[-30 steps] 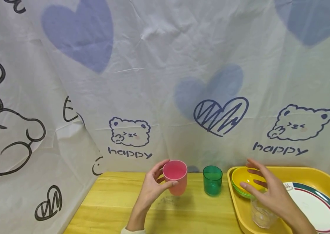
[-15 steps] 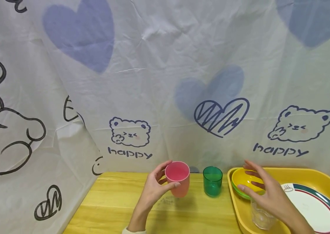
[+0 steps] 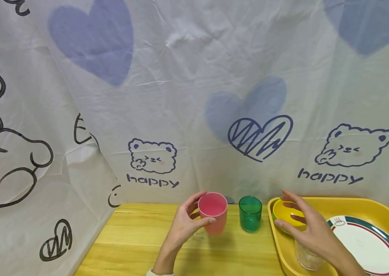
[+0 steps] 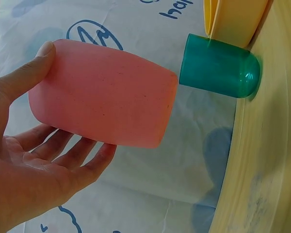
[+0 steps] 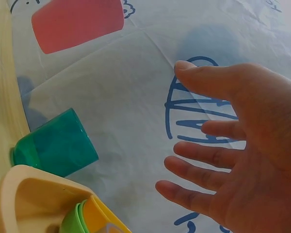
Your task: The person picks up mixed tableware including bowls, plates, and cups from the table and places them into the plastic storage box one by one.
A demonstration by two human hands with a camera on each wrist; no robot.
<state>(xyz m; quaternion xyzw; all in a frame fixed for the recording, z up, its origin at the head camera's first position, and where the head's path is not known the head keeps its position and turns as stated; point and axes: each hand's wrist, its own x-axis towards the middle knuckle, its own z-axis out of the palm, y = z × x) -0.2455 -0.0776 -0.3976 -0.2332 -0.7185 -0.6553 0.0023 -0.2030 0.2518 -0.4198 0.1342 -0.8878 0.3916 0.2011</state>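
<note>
In the head view my left hand [image 3: 185, 222] holds a pink cup [image 3: 214, 214] upright above the table, thumb on the near side and fingers on the far side. The left wrist view shows the cup's base apart from the wooden surface. A green see-through cup [image 3: 250, 214] stands on the table just right of the pink one. My right hand [image 3: 310, 230] hovers over the left part of the yellow tray [image 3: 275, 245], fingers spread and nothing in them. Beneath it are stacked yellow and green bowls [image 3: 282, 211] and a clear glass [image 3: 306, 258], both partly hidden by the hand.
A white oval plate [image 3: 361, 245] with a green and red rim lies in the tray's right part. The yellow wooden table [image 3: 129, 237] ends at a white hanging cloth [image 3: 194, 96] printed with hearts and bears, which also runs along the left side.
My left hand has carried the pink cup a little to the right and nearer, toward the green cup. My right hand has drifted slightly left over the bowls, still empty.
</note>
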